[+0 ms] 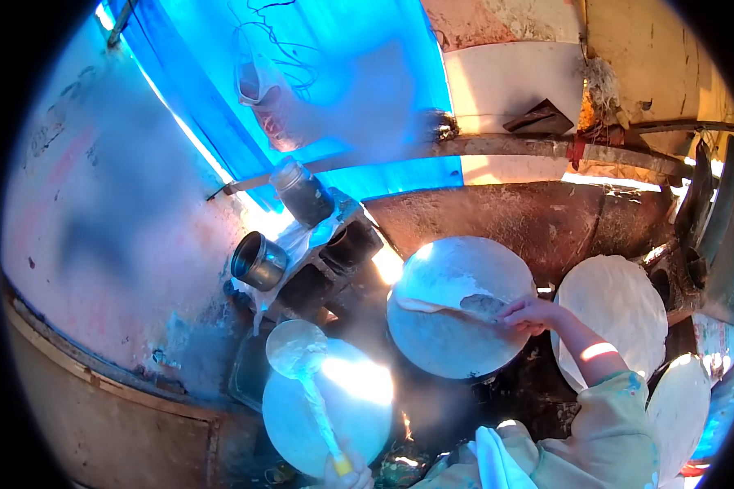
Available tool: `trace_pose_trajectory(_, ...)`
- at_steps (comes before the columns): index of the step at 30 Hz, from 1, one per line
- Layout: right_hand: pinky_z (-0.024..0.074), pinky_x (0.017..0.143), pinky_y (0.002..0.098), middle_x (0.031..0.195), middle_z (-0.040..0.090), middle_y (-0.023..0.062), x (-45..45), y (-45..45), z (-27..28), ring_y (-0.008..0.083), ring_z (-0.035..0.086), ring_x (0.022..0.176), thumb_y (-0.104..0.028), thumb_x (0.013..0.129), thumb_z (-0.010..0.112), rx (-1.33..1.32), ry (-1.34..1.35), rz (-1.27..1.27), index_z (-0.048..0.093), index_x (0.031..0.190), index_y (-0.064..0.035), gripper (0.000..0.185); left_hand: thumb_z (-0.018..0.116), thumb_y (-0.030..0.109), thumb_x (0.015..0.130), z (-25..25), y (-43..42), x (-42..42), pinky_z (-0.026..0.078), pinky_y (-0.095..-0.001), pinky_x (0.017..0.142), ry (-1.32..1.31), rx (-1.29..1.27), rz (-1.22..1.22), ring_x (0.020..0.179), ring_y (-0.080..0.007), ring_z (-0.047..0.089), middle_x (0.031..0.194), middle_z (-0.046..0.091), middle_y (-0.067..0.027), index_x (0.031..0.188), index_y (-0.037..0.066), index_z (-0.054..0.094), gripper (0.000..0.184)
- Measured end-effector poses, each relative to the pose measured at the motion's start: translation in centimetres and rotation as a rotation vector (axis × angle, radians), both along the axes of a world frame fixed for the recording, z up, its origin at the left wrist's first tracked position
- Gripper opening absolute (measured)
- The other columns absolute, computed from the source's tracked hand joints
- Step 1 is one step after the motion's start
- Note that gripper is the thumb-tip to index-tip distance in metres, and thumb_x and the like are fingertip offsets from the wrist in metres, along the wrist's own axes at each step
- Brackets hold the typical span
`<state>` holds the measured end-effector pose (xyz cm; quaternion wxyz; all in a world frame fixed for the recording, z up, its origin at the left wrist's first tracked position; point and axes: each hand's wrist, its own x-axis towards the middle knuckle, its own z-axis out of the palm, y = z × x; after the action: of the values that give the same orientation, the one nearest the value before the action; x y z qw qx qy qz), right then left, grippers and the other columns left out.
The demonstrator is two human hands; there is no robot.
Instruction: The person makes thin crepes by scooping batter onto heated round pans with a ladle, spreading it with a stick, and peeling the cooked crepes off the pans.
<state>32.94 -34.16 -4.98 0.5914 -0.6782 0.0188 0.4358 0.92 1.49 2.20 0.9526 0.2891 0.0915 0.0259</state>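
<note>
My right hand is closed at the right part of a round pale griddle, pinching the edge of a thin white flatbread. The flatbread's near edge is lifted in a fold across the griddle. At the bottom, my left hand is wrapped round the yellow end of a ladle's handle. The ladle's round bowl is over the far left edge of a second pale round surface, which lies in bright sunlight.
A metal cup and a metal jar stand at the upper left. Large round flatbreads lie at the right. Small flames show between the round surfaces. A rusty metal sheet stands behind the griddle.
</note>
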Motion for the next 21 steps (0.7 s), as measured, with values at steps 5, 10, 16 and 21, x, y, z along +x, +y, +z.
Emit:
trace_pose_trajectory(5,0.0298,0.035,0.0198,0.056,0.050,-0.0002,3.4,3.3,-1.6,0.0079,0.041,0.038,-0.017,0.075,0.067,-0.129,-0.335,-0.198,0.063,0.096,-0.0047,0.024,0.054,-0.005,0.077,0.2,-0.6,1.1,0.031,-0.0153,0.033,0.075,0.048,-0.032,0.040,-0.0051,0.034,0.077,0.045,-0.0086,0.133,0.008,0.030,0.063)
trace_pose_trajectory(10,0.0253,0.032,0.0214,0.053,0.049,-0.0002,1.6,-1.6,-1.9,0.0065,0.039,0.037,-0.014,0.078,0.065,0.076,-0.053,0.085,0.061,0.101,-0.0043,0.026,0.054,-0.007,0.076,0.4,-1.4,0.8,0.031,-0.0158,0.032,-0.034,-0.060,-0.107,0.040,-0.0052,0.034,0.074,0.045,-0.0093,0.131,0.008,0.035,0.060)
trace_pose_trajectory(16,0.0239,0.032,0.0208,0.055,0.047,-0.0018,5.8,2.2,-1.7,0.0052,0.035,0.037,-0.015,0.078,0.066,-0.062,-0.264,-0.355,0.062,0.096,-0.0069,0.020,0.061,-0.002,0.076,-0.3,-0.6,0.9,0.031,-0.0228,0.032,0.017,-0.105,-0.132,0.039,-0.0108,0.037,0.064,0.042,-0.0061,0.130,0.015,0.036,0.062)
trace_pose_trajectory(21,0.0287,0.033,0.0203,0.057,0.053,-0.0011,1.9,-0.4,-1.4,0.0062,0.040,0.038,-0.018,0.075,0.068,0.021,0.053,0.207,0.064,0.095,-0.0068,0.024,0.051,-0.007,0.078,-0.4,-1.1,0.6,0.032,-0.0157,0.032,-0.090,-0.137,-0.126,0.040,-0.0046,0.034,0.076,0.044,-0.0087,0.133,0.007,0.031,0.060)
